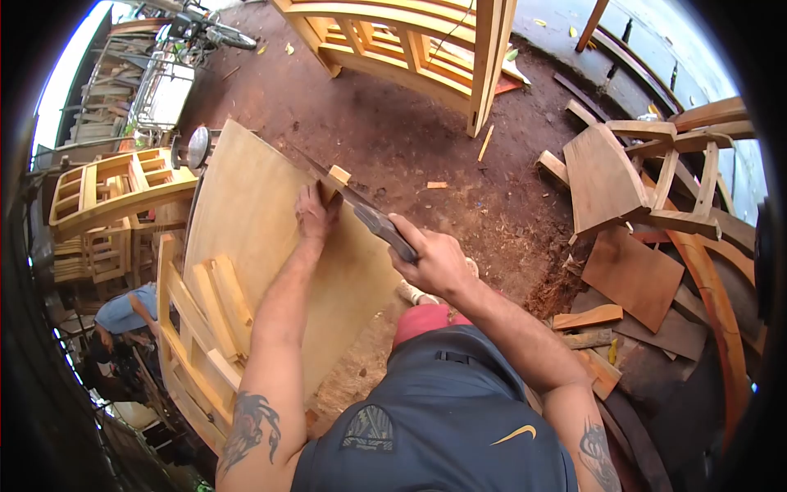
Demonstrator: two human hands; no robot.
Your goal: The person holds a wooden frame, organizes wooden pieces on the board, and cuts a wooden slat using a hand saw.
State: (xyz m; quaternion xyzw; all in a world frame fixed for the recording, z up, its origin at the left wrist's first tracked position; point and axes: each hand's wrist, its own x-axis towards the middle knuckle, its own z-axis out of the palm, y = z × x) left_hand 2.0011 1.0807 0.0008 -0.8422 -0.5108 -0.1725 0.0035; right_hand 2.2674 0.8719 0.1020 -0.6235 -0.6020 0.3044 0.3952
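My right hand (434,258) is wrapped round the dark handle of a hand saw (379,223), whose narrow blade points up and to the left. Near the edge of a large light plywood sheet (246,193), my left hand (316,215) grips a small wooden piece (338,175). The saw lies against this piece, at its right side. How far the blade has cut into it cannot be made out. Several wooden strips (221,299) lie on the lower left of the sheet.
A wooden frame (410,49) stands ahead on the dirt floor. Chair parts (607,176) and board offcuts (631,275) are piled at the right. More wooden frames (123,193) stand left, near a crouching person (127,314). A motorcycle (209,29) is at the back left.
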